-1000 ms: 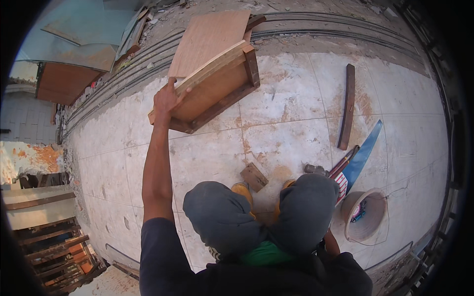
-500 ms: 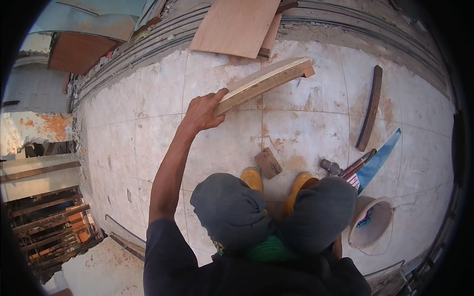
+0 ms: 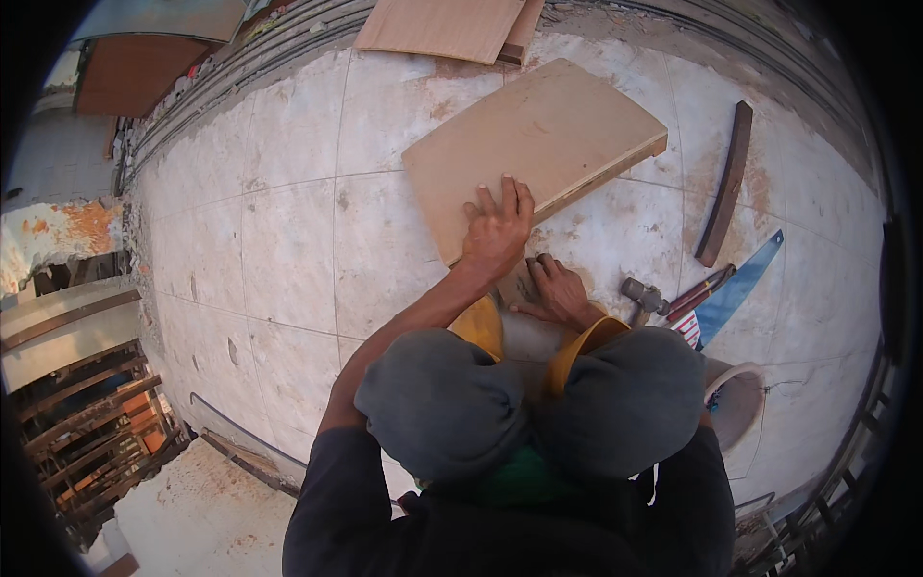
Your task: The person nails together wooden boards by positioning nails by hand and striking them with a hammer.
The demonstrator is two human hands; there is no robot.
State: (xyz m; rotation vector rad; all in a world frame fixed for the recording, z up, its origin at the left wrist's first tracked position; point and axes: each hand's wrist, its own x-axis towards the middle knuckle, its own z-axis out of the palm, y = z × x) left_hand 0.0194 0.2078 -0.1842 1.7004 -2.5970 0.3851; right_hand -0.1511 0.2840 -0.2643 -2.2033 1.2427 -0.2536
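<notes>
A plywood panel with a wooden batten along its edge lies tilted across the floor in front of me. My left hand rests on its near corner, fingers stretched out over the face. Just below that corner, my right hand is closed round a short wood block on the floor between my boots. Part of the block is hidden under the fingers and the panel's edge.
To the right lie a hammer, a handsaw with a blue blade, and a dark curved-looking wood strip. A bucket stands beside my right knee. More plywood sheets lie at the far edge, near long bars.
The panel, held edge-up by my left hand before, has been laid over to show its face. That hand now presses flat on it. My right hand has come into view at the block.
</notes>
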